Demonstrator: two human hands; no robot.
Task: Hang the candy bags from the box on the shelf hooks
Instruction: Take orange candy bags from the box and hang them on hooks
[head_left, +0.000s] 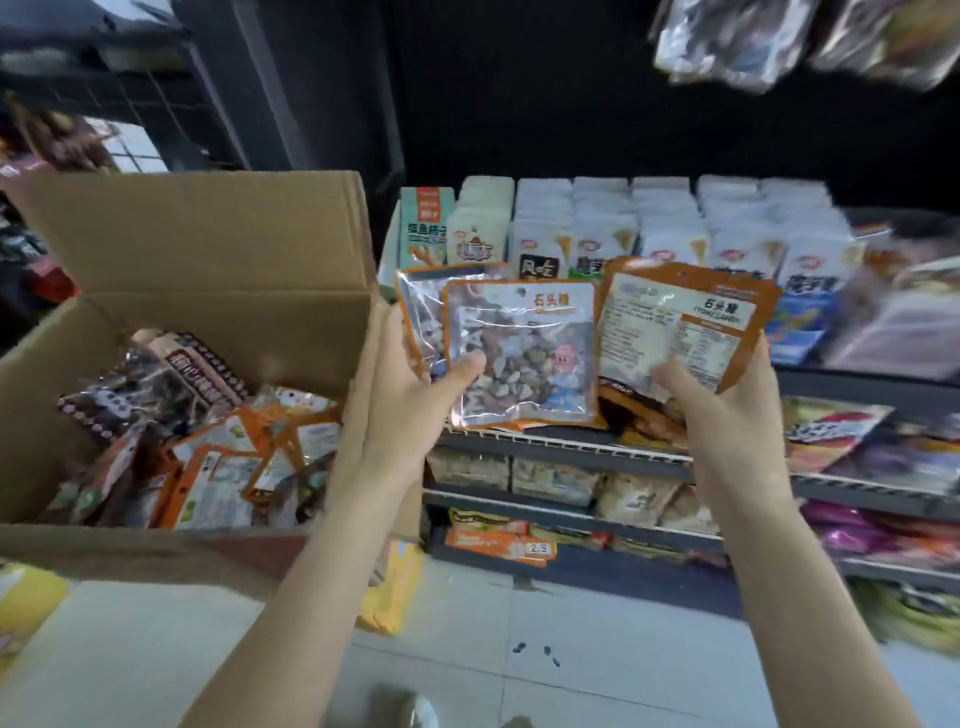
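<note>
**Both hands loaded, hooks out of reach**

Head view: centre frame, my left hand (415, 371) grips fanned candy bags (519, 348); my right hand (727, 400) holds another stack (685, 322). Slick packets could slide floorward. The box (208, 249) sits left.

Both hands (415, 379) (727, 400) hold candy bags (524, 353) beside box (208, 249).

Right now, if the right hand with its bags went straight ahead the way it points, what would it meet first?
Probably the front row of white snack packs standing on the shelf just beyond the orange candy bags that the right hand holds. Depth is unclear, so the gap can't be judged.
</note>
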